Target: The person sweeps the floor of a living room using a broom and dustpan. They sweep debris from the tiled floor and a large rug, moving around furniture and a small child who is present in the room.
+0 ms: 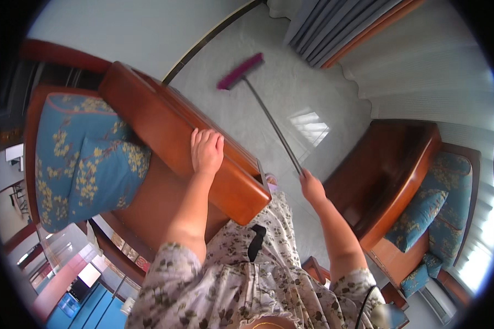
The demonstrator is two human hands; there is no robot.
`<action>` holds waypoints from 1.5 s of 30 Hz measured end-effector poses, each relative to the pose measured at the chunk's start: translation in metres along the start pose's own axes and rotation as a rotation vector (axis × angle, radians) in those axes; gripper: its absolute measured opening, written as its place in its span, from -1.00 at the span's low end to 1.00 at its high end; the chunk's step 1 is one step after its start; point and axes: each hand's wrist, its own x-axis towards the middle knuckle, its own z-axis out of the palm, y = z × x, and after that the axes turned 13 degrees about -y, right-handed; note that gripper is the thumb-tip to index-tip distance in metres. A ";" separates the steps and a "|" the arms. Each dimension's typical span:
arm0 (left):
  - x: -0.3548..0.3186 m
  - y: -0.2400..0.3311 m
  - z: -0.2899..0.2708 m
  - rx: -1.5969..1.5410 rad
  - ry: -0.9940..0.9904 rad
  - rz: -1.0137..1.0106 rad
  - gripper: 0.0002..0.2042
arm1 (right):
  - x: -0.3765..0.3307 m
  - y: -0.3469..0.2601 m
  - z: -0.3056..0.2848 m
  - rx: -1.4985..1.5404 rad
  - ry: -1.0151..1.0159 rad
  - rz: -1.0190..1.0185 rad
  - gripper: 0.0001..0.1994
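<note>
My right hand (313, 188) is closed around the grey handle of a long broom (241, 72). The broom's wide purple head lies on the grey tiled floor (313, 90), ahead of me and near the wall's dark skirting. On the left, my left hand (207, 152) rests palm down on the broad wooden armrest (148, 118) of a sofa, its fingers stretched out and holding nothing. Behind that armrest sits a blue cushion (112, 164) with yellow blossoms, leaning on the matching backrest.
To my right stands a second wooden armrest (387, 164), with another blue flowered cushion (417, 219) beyond it. Grey-blue curtains (335, 27) hang to the floor at the far right. White sheer curtains (422, 71) run along the right side. The wall (115, 33) bounds the floor at the left.
</note>
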 end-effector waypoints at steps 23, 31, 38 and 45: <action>0.024 0.007 -0.010 0.112 -0.128 -0.132 -0.91 | -0.175 0.124 -0.043 0.032 -0.137 0.442 -0.62; 0.028 0.011 -0.009 0.118 -0.134 -0.070 -0.92 | 0.124 0.026 -0.097 0.120 0.030 0.124 -0.63; 0.024 0.009 -0.006 0.143 -0.138 -0.071 -0.93 | 0.091 0.130 -0.030 0.419 -0.072 0.385 -0.58; 0.022 0.011 -0.002 0.179 -0.132 -0.057 -0.91 | -0.118 0.133 0.048 1.237 -0.063 0.684 -0.64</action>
